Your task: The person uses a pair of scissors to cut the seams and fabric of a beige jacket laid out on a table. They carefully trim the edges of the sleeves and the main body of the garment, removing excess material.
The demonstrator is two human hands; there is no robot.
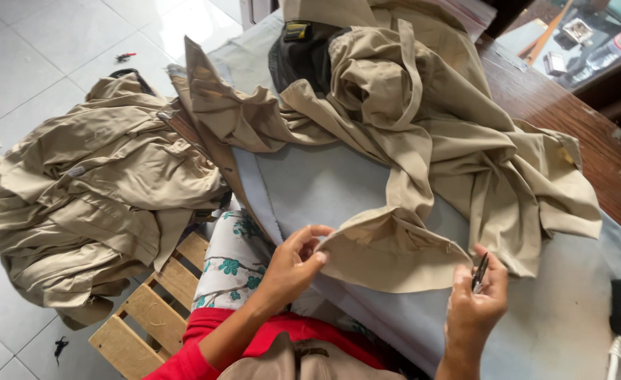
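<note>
Khaki cotton garment, hem held at both ends over grey padded board.

Left hand (293,264) fingers pinch the folded hem of the crumpled khaki cotton garment (423,141); right hand (476,295) fingers close on small dark metal snips (479,272) beside the hem. Garment spreads toward the far edge of the grey padded board (324,183). Heap of khaki clothing (92,190) off its left edge, over a wooden slatted pallet (155,302).

Soft, even daylight filled the scene, brightest on the floor tiles (36,42) at upper left, which showed mild glare. Shadows were faint under the cloth (423,141) folds. Focus was sharp, with slight wide-angle bending at the edges.
</note>
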